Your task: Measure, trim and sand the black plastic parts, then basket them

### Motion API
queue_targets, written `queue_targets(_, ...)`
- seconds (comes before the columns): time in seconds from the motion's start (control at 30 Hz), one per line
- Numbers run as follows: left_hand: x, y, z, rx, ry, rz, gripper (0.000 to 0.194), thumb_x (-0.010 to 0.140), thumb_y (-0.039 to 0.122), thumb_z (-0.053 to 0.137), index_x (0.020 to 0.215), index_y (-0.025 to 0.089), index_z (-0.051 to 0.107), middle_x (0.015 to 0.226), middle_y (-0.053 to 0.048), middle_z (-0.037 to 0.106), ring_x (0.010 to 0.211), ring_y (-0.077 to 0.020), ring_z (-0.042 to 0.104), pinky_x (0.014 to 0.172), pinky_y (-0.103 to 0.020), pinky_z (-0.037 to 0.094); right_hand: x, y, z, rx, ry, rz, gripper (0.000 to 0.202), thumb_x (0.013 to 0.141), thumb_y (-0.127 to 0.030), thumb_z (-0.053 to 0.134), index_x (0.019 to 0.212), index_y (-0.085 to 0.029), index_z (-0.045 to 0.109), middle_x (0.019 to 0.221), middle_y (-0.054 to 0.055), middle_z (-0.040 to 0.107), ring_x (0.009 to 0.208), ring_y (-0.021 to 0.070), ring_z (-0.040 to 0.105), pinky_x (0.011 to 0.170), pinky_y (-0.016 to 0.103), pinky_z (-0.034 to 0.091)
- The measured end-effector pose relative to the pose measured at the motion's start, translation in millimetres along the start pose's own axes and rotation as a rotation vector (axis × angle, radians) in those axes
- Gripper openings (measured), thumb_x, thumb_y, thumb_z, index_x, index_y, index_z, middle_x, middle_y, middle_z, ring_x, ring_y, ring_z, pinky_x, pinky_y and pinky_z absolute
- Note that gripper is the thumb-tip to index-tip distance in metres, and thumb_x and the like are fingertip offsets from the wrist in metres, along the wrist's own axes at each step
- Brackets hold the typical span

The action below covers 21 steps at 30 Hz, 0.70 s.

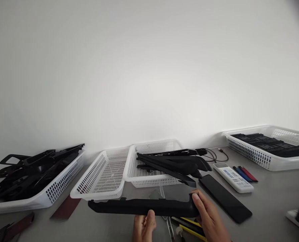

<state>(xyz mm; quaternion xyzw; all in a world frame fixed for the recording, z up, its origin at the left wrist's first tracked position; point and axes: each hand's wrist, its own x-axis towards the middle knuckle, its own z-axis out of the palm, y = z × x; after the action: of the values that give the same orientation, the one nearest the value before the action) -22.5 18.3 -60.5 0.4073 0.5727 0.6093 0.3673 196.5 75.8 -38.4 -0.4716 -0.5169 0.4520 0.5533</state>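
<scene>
A long black plastic trim piece [129,206] is held level above the grey table, its wider end to the right. My left hand [144,227] grips its lower edge near the middle, thumb on the near face. At the right end my right hand [208,215] is closed round the piece, thumb near the top corner. Just beyond, a white basket [153,181] carries several similar black trim pieces [174,164], some jutting over its right rim. Yellow-and-black utility knives [189,227] lie beneath the held piece, partly hidden by it and my right hand.
Left of centre stands another white basket [96,195]. A basket at far left [61,181] is heaped with black parts; one at far right [267,161] holds black pieces. A phone-like black slab [225,198], a white calculator-like device [233,178], a cable [214,154] and dark-red sandpaper [65,208] lie around.
</scene>
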Motion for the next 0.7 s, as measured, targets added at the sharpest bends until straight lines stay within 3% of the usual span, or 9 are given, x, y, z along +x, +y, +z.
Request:
queue_targets(0.13,4,11,-3.9,0.11,0.0,0.122,0.075,0.084,0.092,0.049,0.051,0.025,0.038,0.052,0.003,0.026,0.052,-0.0142,0.028,0.054,-0.031,0.032,0,-5,-4,0.002,0.019,-0.016,0.057,0.091,-0.079,0.057,0.078,-0.024,0.056,0.07,0.0,0.053,0.063,0.0182,0.045,0.055,0.025,0.043)
queue_targets(0.27,10,30,-15.1,0.145,0.127,0.135,0.078,0.085,0.094,0.042,0.048,0.026,0.031,0.052,0.002,0.027,0.051,-0.0144,0.027,0.05,-0.03,0.029,-1,-17,-11,0.017,0.018,0.011,0.057,0.094,-0.08,0.051,0.081,-0.025,0.055,0.071,-0.001,0.046,0.064,0.0172,0.041,0.052,0.024,0.039)
queue_targets(0.37,13,35,-20.5,0.082,0.246,0.132,0.079,0.082,0.095,0.047,0.047,0.024,0.044,0.05,0.001,0.035,0.05,-0.0151,0.035,0.053,-0.03,0.041,-1,-25,-13,0.007,0.022,0.006,0.059,0.093,-0.082,0.051,0.081,-0.024,0.054,0.072,-0.001,0.043,0.065,0.017,0.041,0.052,0.023,0.04)
queue_targets(0.5,15,33,-21.5,0.008,0.295,0.118,0.082,0.074,0.099,0.052,0.056,0.02,0.065,0.057,-0.006,0.056,0.058,-0.0201,0.054,0.064,-0.033,0.054,3,-25,-18,0.034,0.054,0.009,0.06,0.09,-0.082,0.055,0.081,-0.022,0.056,0.072,-0.001,0.042,0.063,0.0158,0.04,0.049,0.023,0.039)
queue_targets(0.6,16,38,-21.1,-0.003,0.273,0.14,0.079,0.078,0.095,0.053,0.05,0.021,0.053,0.052,-0.002,0.046,0.052,-0.0162,0.048,0.054,-0.028,0.046,8,-24,-24,0.108,0.085,0.016,0.059,0.09,-0.08,0.059,0.091,-0.021,0.063,0.071,-0.002,0.04,0.061,0.0152,0.04,0.049,0.025,0.039)
queue_targets(0.7,15,49,-18.0,-0.106,0.078,0.106,0.076,0.085,0.088,0.056,0.052,0.021,0.047,0.052,0.003,0.04,0.045,-0.0099,0.037,0.046,-0.024,0.034,10,-28,-27,0.173,-0.047,-0.049,0.059,0.093,-0.077,0.06,0.111,-0.021,0.066,0.07,-0.003,0.041,0.06,0.0146,0.039,0.053,0.025,0.038)
